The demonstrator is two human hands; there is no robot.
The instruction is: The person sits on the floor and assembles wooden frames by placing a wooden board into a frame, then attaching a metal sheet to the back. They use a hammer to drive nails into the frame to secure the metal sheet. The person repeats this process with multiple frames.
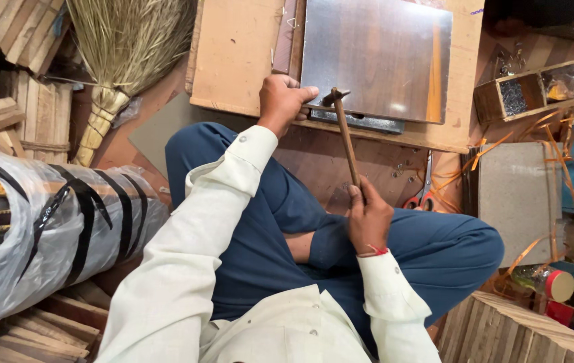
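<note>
— Where does the hammer lie from the hands?

— The right hand is wrapped round the lower end of its wooden handle, above the person's crossed legs. The long axis runs up and slightly left from that hand, to the metal head at the near edge of the shiny metal sheet.

— And the other hand?

— The left hand is nearer the head. Its fingers are curled and pressed on that same near edge, just beside the head; whether they pinch a nail I cannot tell.

— What carries the sheet?

— A wooden board on the floor.

— Any containers?

— A small wooden box off the board's right edge, with two compartments: one holds small dark metal pieces, the other a crumpled clear bag.
</note>
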